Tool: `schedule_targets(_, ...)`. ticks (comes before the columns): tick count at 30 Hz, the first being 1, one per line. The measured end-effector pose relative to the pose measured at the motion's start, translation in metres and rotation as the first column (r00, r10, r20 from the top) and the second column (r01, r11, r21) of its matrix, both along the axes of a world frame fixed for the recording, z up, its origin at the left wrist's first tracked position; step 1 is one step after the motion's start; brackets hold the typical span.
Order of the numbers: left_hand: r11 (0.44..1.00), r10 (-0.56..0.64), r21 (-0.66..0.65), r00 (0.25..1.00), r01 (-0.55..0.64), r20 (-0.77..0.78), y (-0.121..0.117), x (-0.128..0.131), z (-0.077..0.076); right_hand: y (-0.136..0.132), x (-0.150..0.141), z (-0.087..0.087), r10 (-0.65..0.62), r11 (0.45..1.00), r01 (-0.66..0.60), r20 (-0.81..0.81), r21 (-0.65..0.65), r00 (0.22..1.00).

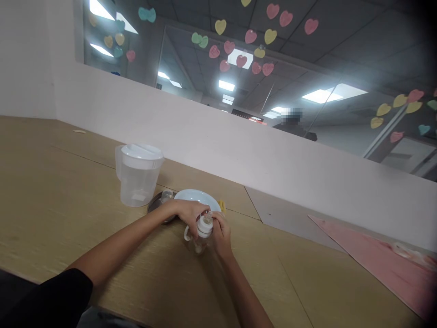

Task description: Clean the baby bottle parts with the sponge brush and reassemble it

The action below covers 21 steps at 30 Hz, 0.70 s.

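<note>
A clear baby bottle with a white collar, a see-through nipple and a white side handle is between my two hands, tilted a little over the table. My left hand is closed round its collar from the left. From the right, my right hand has its fingers pressed to the collar and the base of the nipple. Just behind my hands lies a pale blue plate. A round metal tray is partly hidden by my left forearm, and a clear dome-shaped cap sits on it.
On the wooden table, a clear pitcher with a white lid stands to the left of the tray. Something yellow shows by the plate's right edge. At the right lies a pink sheet. A white wall with windows above closes off the back.
</note>
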<state>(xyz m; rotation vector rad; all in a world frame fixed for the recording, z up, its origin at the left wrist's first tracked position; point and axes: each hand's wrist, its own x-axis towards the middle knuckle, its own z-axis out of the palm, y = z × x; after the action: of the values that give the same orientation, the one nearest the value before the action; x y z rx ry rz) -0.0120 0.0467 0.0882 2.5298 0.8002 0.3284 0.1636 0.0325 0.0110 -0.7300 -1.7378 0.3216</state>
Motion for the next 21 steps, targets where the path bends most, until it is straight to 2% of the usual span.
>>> schedule_targets(10,1.0,0.013,0.019,0.998,-0.012,-0.061,0.002,0.0,0.0,0.007,-0.005,0.002,0.022,1.0,-0.022,0.003,0.015,1.0)
schedule_targets(16,0.999,0.036,0.001,0.998,-0.036,-0.051,-0.002,0.0,0.003,0.002,-0.001,0.002,-0.123,0.986,0.131,-0.074,0.105,0.99)
schedule_targets(21,0.998,0.045,-0.034,0.998,-0.046,-0.041,-0.003,0.0,0.004,-0.009,0.006,0.003,-0.25,0.932,0.258,-0.066,0.254,0.966)
